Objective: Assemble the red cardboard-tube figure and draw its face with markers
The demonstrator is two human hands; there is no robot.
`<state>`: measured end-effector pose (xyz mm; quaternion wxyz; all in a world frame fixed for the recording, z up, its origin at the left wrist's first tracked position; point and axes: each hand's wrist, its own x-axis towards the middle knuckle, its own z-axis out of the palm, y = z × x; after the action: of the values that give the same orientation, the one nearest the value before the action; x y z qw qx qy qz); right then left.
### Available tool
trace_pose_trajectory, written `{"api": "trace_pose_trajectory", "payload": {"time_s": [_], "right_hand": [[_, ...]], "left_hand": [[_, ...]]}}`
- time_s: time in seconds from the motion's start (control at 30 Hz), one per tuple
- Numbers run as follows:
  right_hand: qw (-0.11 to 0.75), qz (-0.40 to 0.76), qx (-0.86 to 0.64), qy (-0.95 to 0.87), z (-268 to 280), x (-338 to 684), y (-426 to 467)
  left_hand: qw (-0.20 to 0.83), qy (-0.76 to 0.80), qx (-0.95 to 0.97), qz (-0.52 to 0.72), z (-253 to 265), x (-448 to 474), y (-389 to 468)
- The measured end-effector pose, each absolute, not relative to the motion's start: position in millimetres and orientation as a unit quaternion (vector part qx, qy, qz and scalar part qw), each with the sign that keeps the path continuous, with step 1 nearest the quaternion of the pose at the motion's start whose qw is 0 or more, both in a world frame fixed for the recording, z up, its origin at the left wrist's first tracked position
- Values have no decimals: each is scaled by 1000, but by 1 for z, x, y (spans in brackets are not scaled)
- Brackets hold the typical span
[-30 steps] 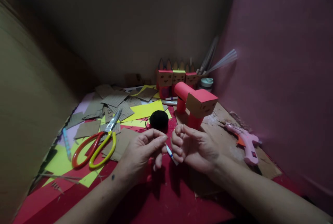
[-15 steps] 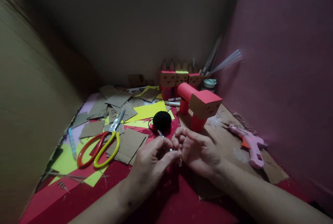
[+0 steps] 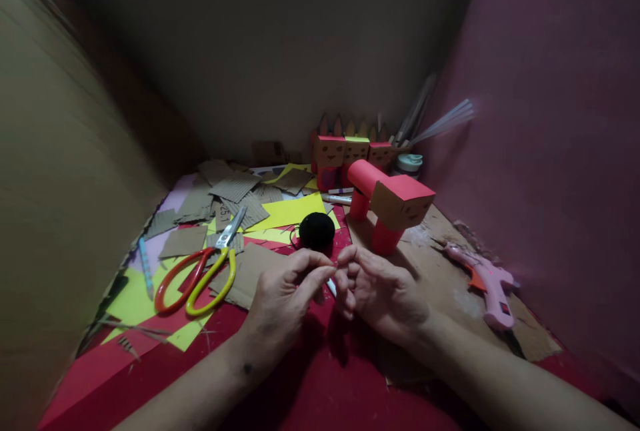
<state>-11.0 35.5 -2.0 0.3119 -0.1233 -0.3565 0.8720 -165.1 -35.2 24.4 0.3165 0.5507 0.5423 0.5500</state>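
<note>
My left hand is closed in a pinch, thumb and index fingertips together; what lies between them is too small to make out. Facing it, my right hand has its fingers curled, their tips almost touching the left ones. A small white stick shows against the right fingers, mostly hidden by both hands. Just beyond the fingertips sits a black ball of yarn with a loose strand on its left. Behind my right hand stands a red paper-tube animal with a box-shaped cardboard head.
Scissors with red and yellow handles lie left among cardboard scraps and yellow paper. A pink glue gun rests at right on a cardboard sheet. Box-headed figures and a lidded jar stand at the back.
The white stick, earlier poking up above my left fingers with a blue mark, now shows lower, between the hands. My left fingertips have come together in a pinch near the right ones. The view has shifted slightly.
</note>
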Motion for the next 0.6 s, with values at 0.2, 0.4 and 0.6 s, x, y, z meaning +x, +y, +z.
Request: {"api": "trace_pose_trajectory", "payload": {"time_s": [0.2, 0.4, 0.6], "right_hand": [[300, 866, -114, -383, -10, -15, 32], [337, 852, -144, -374, -8, -18, 31], [352, 843, -184, -364, -8, -20, 33]], "left_hand": [[281, 539, 587, 535, 20, -163, -35], [232, 497, 656, 519, 21, -165, -42], [345, 382, 724, 459, 8, -159, -51]]}}
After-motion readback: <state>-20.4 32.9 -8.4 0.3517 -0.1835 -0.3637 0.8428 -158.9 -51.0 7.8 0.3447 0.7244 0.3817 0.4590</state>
